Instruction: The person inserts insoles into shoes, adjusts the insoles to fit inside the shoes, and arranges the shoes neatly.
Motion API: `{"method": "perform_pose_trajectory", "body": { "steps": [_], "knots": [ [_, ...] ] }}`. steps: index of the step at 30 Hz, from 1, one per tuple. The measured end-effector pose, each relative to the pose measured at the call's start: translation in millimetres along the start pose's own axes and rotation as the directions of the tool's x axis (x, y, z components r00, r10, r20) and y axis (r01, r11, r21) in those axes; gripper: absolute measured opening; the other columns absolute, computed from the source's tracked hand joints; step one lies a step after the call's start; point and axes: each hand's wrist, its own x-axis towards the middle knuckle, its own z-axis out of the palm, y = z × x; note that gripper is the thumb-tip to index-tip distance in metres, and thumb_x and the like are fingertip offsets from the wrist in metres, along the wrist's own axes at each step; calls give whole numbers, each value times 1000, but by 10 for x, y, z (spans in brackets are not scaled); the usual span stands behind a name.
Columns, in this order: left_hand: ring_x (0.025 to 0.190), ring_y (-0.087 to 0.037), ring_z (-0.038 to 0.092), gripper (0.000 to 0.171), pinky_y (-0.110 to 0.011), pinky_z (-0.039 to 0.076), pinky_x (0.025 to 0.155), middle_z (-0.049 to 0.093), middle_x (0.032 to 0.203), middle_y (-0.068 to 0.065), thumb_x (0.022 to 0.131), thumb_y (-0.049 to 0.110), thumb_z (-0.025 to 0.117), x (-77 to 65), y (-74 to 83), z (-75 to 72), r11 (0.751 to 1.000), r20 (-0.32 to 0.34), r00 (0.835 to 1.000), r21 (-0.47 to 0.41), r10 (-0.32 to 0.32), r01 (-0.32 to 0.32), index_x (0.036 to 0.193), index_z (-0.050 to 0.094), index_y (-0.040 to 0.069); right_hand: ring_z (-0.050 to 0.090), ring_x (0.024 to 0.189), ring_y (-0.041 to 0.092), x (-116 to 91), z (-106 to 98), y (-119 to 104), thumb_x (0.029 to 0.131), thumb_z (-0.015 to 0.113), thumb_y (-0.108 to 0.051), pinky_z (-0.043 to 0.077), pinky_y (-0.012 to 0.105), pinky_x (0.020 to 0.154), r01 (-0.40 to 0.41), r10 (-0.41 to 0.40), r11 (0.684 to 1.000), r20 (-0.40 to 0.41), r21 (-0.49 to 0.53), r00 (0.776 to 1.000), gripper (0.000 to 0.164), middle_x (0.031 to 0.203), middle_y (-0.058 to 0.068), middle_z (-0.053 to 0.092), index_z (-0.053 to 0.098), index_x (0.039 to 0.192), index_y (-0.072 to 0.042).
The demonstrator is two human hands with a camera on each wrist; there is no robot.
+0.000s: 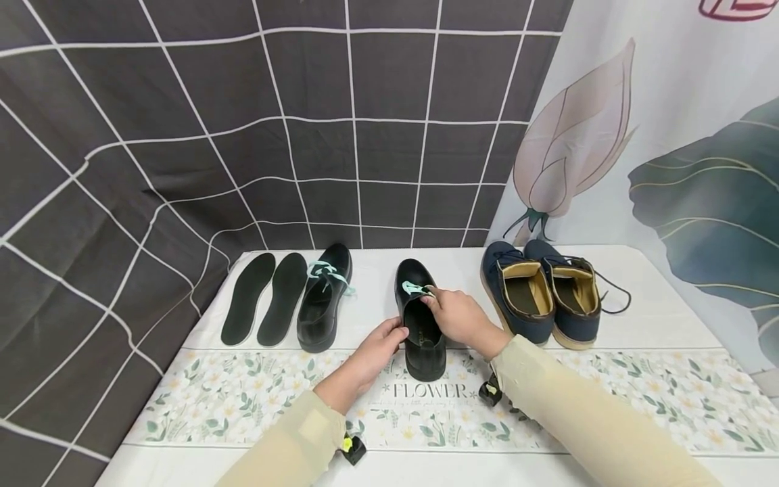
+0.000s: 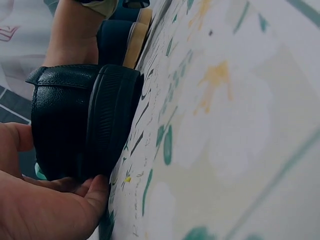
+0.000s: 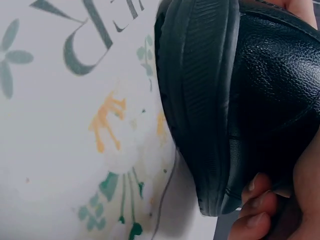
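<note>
A black leather shoe (image 1: 425,365) with a mint-green lace (image 1: 414,289) stands mid-table, toe toward the back wall. From the left, my left hand (image 1: 374,352) holds its side near the opening; in the left wrist view its fingertips (image 2: 97,187) meet the shoe low by the sole. My right hand (image 1: 459,314) grips the right edge of the opening just below the lace, thumb at the inner side. Curled fingers (image 3: 257,202) show against the upper in the right wrist view. Inside the shoe, the bottom is dark and partly hidden.
The other black shoe (image 1: 318,318), its mint lace tied, stands left of centre. Two dark insoles (image 1: 248,297) lie side by side further left. Navy shoes (image 1: 523,325) with tan linings stand at right, a loose lace trailing. A dark gridded cloth (image 1: 316,155) hangs behind.
</note>
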Motion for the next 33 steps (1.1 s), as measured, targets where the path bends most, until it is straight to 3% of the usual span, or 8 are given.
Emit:
{"method": "perform_pose_trajectory", "body": {
  "steps": [6,10,17,20,24,29,33],
  "knots": [
    [143,-35,40,57,-50,31,117,41,156,-18,106,33,44,-55,13,-20,997,1,1000,73,7,-7,154,36,3,70,97,36,-29,15,-11,108,36,-44,53,52,75,-64,64,998,24,5,998,53,111,19,72,53,146,-11],
    [135,-37,49,56,-52,37,113,48,148,-20,106,33,44,-117,51,-74,992,-2,1000,121,-20,20,153,37,5,69,98,38,-26,18,-45,107,34,-48,53,54,75,-95,96,995,33,-16,995,54,113,19,72,54,146,-16],
    [111,-26,63,49,-44,50,99,63,129,-17,102,25,50,-274,78,-206,978,4,1000,210,-16,15,145,48,4,70,94,37,-23,50,-26,107,37,-47,53,54,76,-93,93,996,8,-1,996,53,108,20,72,54,146,-15],
    [103,-23,65,43,-39,53,92,65,123,-18,100,18,49,-380,148,-300,982,40,999,187,-13,6,139,53,1,70,92,36,-17,62,-15,107,39,-46,52,53,75,-74,74,997,-3,4,997,52,106,19,73,54,145,-14],
    [103,-33,66,39,-41,55,91,64,120,-23,100,13,47,-544,340,-467,989,72,997,145,8,-18,134,56,-2,70,96,36,-10,59,-19,107,38,-46,53,52,78,-69,69,998,4,6,998,54,114,20,72,53,146,-13],
    [105,-36,66,34,-39,55,92,66,115,-20,102,14,46,-678,562,-701,979,22,997,186,81,-83,131,58,-1,70,96,36,-17,48,-11,107,38,-46,53,52,77,-74,74,997,8,1,997,54,115,20,71,53,146,-12],
    [106,-34,66,33,-33,55,92,66,113,-19,103,13,46,-728,639,-866,974,-6,992,192,128,-124,130,57,-2,70,89,34,-26,46,7,107,37,-46,52,50,72,-75,75,997,20,-4,997,54,108,21,72,52,147,-12]
  ]
}}
